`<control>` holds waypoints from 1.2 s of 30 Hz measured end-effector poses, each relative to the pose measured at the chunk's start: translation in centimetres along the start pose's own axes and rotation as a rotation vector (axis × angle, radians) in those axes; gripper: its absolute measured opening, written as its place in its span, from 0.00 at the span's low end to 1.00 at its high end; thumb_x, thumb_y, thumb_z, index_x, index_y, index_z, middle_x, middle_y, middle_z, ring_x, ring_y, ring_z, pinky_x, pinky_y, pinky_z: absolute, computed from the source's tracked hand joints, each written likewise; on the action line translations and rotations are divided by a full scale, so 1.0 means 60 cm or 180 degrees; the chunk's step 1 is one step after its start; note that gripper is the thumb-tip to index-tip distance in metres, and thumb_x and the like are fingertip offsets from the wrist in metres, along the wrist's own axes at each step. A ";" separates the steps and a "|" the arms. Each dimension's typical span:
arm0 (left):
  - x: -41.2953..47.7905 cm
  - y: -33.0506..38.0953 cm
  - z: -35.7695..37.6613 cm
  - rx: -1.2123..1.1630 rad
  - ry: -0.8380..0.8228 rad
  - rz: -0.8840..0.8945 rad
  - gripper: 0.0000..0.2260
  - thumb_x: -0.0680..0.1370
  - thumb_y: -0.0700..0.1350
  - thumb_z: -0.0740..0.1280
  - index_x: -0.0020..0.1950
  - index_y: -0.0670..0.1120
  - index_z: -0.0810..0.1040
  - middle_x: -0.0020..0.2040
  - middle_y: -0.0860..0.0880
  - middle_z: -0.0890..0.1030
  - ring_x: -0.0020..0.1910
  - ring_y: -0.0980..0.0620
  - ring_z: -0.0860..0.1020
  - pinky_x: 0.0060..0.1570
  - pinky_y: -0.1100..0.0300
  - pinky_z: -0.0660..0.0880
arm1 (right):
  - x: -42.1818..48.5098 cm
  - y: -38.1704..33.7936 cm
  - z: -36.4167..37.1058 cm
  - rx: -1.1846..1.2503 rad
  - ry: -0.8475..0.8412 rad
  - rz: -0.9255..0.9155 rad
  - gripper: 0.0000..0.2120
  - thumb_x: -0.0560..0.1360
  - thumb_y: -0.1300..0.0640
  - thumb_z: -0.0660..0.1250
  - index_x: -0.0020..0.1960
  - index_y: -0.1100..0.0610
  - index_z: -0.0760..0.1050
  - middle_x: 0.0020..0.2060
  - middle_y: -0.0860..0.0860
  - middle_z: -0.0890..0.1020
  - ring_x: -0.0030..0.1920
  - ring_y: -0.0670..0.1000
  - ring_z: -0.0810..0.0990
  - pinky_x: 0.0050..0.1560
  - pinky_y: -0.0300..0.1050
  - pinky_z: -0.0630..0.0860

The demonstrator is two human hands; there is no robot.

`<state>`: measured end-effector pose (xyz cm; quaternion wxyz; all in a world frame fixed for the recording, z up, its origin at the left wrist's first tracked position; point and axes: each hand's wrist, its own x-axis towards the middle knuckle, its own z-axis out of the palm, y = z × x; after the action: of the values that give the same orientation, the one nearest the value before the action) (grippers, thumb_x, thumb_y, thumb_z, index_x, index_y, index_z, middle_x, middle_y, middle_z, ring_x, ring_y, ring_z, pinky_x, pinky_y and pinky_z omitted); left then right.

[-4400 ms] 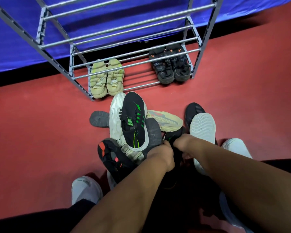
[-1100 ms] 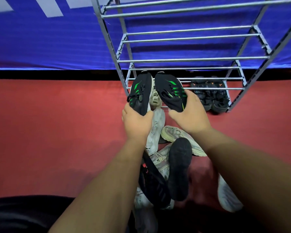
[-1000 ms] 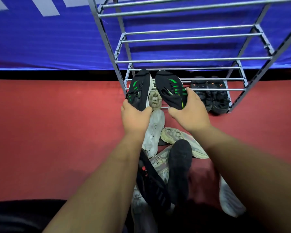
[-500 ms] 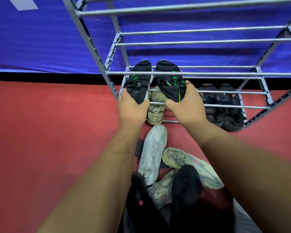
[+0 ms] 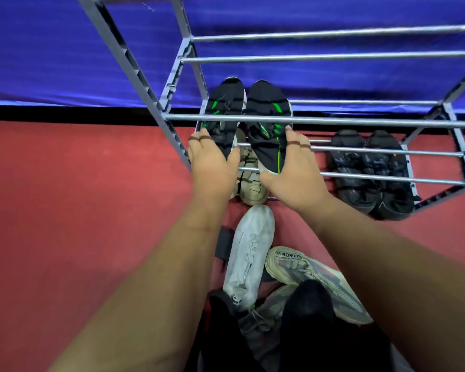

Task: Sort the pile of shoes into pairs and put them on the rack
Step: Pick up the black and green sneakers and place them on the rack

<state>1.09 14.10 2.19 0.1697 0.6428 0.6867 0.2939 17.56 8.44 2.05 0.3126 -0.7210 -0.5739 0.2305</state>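
Since half a second ago both hands have pushed farther into the rack [image 5: 360, 121], and the toes of the two shoes now lie beyond the front bar that crosses over them at upper centre of the frame. The left hand [image 5: 212, 163] grips the heel end of the left black-and-green shoe [image 5: 223, 111], with its fingers [image 5: 199, 138] curled along the outer edge and the thumb on the inner side. The right hand [image 5: 290, 174] holds the right black-and-green shoe [image 5: 269, 108] the same way: fingers [image 5: 297, 142] wrap round its outer side and the thumb is tucked under the heel. The two shoes sit side by side, toes pointing away, over the bars of the second tier (whether they already rest on those bars I cannot tell).

Directly below them on the bottom tier stands a beige pair [image 5: 253, 185], partly covered by the hands. At right of centre on that same tier sits a pair of black sandals [image 5: 371, 170].

On the red floor [image 5: 78, 210] at lower centre is the remaining pile. It holds a white sneaker [image 5: 250, 253] with its toe towards the rack, a grey knit sneaker [image 5: 306, 269] with lettering on its heel tab, and a black shoe [image 5: 306, 299] lying across the knit one. A blue cloth [image 5: 65, 49] hangs behind the rack.
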 end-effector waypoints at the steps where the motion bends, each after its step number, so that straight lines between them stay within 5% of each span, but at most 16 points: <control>1: -0.005 0.000 0.000 -0.0058 0.0080 0.0043 0.38 0.79 0.53 0.73 0.81 0.35 0.63 0.75 0.38 0.67 0.74 0.38 0.67 0.77 0.49 0.63 | -0.001 0.001 -0.001 0.0007 -0.0002 -0.0029 0.55 0.65 0.40 0.71 0.84 0.60 0.53 0.78 0.57 0.63 0.79 0.56 0.61 0.79 0.54 0.61; 9: -0.069 -0.010 -0.014 -0.0491 0.0391 -0.0184 0.34 0.72 0.46 0.75 0.76 0.39 0.70 0.70 0.42 0.72 0.72 0.42 0.68 0.76 0.52 0.64 | -0.028 -0.013 0.012 0.0107 -0.0042 -0.0377 0.49 0.69 0.50 0.76 0.82 0.62 0.58 0.76 0.57 0.68 0.78 0.55 0.65 0.78 0.47 0.63; 17: -0.075 -0.042 -0.031 -0.1208 0.0302 -0.0747 0.21 0.74 0.44 0.77 0.66 0.47 0.78 0.60 0.52 0.74 0.57 0.48 0.80 0.63 0.49 0.78 | -0.023 -0.021 -0.011 0.0071 -0.0452 -0.0064 0.51 0.65 0.32 0.73 0.81 0.47 0.58 0.73 0.47 0.75 0.72 0.51 0.75 0.70 0.53 0.74; 22: -0.078 -0.045 -0.044 -0.1123 0.0362 -0.0773 0.18 0.73 0.43 0.75 0.61 0.48 0.76 0.58 0.51 0.73 0.53 0.48 0.81 0.59 0.51 0.79 | -0.053 -0.021 -0.036 0.0126 -0.0335 -0.0273 0.33 0.73 0.52 0.74 0.75 0.54 0.68 0.69 0.52 0.78 0.70 0.54 0.74 0.65 0.40 0.67; 25: -0.103 -0.063 -0.045 -0.0737 0.0179 -0.1148 0.13 0.76 0.41 0.72 0.58 0.44 0.75 0.58 0.46 0.76 0.54 0.45 0.78 0.55 0.52 0.76 | -0.087 -0.008 -0.032 -0.0081 0.0348 -0.0425 0.19 0.75 0.57 0.68 0.66 0.58 0.75 0.59 0.55 0.79 0.62 0.56 0.76 0.63 0.46 0.71; 27: -0.132 -0.085 -0.040 -0.0335 -0.0424 -0.1628 0.10 0.78 0.43 0.70 0.56 0.41 0.75 0.57 0.43 0.79 0.56 0.40 0.79 0.53 0.53 0.74 | -0.114 0.009 -0.026 -0.0106 0.0557 -0.0300 0.12 0.75 0.61 0.65 0.57 0.58 0.77 0.52 0.54 0.79 0.53 0.55 0.77 0.56 0.50 0.74; 30: -0.197 -0.106 -0.026 -0.0194 -0.1800 -0.2070 0.15 0.81 0.51 0.70 0.54 0.38 0.80 0.50 0.45 0.81 0.52 0.43 0.78 0.50 0.56 0.73 | -0.158 0.044 -0.015 -0.0092 -0.0243 0.0297 0.06 0.77 0.60 0.65 0.53 0.56 0.78 0.47 0.51 0.82 0.48 0.54 0.80 0.50 0.47 0.76; 32: -0.238 -0.119 -0.006 -0.0018 -0.2383 -0.1996 0.31 0.78 0.59 0.73 0.71 0.37 0.77 0.66 0.41 0.79 0.61 0.42 0.79 0.57 0.54 0.76 | -0.187 0.085 0.000 -0.0722 -0.1280 0.0602 0.14 0.77 0.51 0.69 0.60 0.56 0.78 0.55 0.55 0.82 0.56 0.58 0.81 0.56 0.49 0.77; 34: -0.274 -0.120 0.011 0.0345 -0.2503 -0.1811 0.45 0.75 0.61 0.76 0.81 0.38 0.62 0.79 0.38 0.64 0.72 0.40 0.74 0.65 0.50 0.74 | -0.221 0.129 0.010 -0.1341 -0.2038 0.0942 0.33 0.75 0.35 0.68 0.73 0.53 0.72 0.65 0.58 0.77 0.67 0.61 0.76 0.67 0.52 0.73; 36: -0.298 -0.123 0.026 0.0566 -0.2323 -0.1628 0.46 0.74 0.60 0.77 0.81 0.38 0.59 0.80 0.38 0.60 0.73 0.39 0.72 0.65 0.50 0.74 | -0.252 0.162 0.014 -0.1283 -0.2206 0.1248 0.41 0.72 0.26 0.64 0.77 0.50 0.69 0.68 0.57 0.77 0.69 0.60 0.75 0.69 0.52 0.72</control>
<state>-1.69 -3.16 -6.18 0.4120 0.5261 0.7413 -0.0633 20.06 -7.54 -5.87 -0.0946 -0.7429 -0.5307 0.3970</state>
